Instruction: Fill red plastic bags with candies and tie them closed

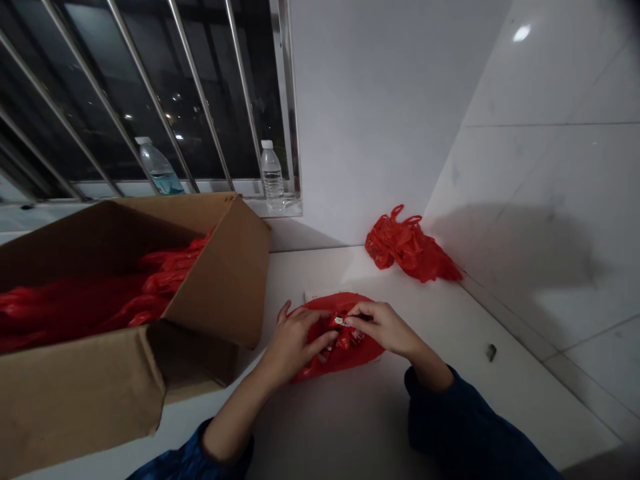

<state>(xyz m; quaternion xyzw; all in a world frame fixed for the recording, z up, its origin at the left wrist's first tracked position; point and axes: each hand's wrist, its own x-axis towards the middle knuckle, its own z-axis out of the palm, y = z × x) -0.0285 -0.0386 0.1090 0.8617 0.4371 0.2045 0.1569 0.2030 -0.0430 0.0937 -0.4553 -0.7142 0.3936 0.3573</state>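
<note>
A red plastic bag [336,360] lies flat on the white counter [475,347] in front of me. My left hand [295,340] rests on the bag's left part with its fingers curled over the plastic. My right hand [383,327] pinches a small red and white item [341,323] at the middle of the bag. A few more small red pieces [345,342] lie on the bag just below the fingers. Both forearms wear dark blue sleeves.
A large open cardboard box [220,293] full of red plastic bags [100,300] stands at the left. A crumpled red bag [410,247] lies in the far corner by the tiled wall. Two water bottles [273,177] stand on the barred window's sill.
</note>
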